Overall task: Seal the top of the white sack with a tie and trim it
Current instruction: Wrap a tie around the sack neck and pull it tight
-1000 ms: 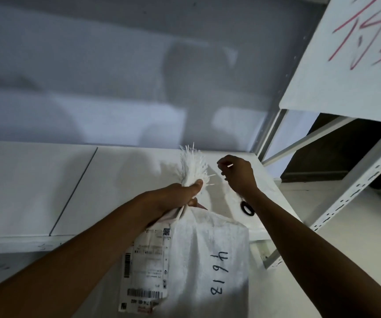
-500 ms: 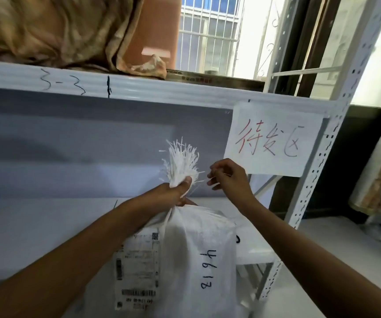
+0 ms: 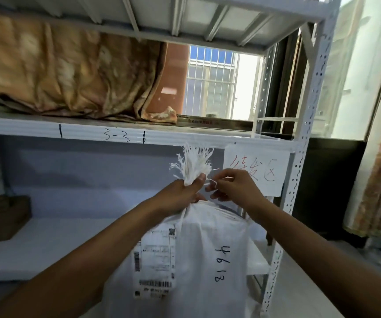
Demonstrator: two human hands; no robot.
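Now lifted from bench height to before the shelf point(image 3: 120, 131), the sack point(image 3: 207, 260) hangs with its neck clenched in the left hand point(image 3: 180, 196), while at 3 o'clock the right hand point(image 3: 233, 187) has its fingertips pinching the thin tie point(image 3: 210, 182), evidently not yet cinched or trimmed.

the sack point(image 3: 198, 260) is standing in front of the shelving unit point(image 3: 299, 180), its gathered top point(image 3: 193, 166) sticking up above the left hand point(image 3: 180, 196). the right hand point(image 3: 233, 187) is sitting just right of it, before a paper sign point(image 3: 265, 161). a cloth point(image 3: 70, 76) is lying on the shelf above, and a box point(image 3: 1, 216) is resting on the shelf at far left
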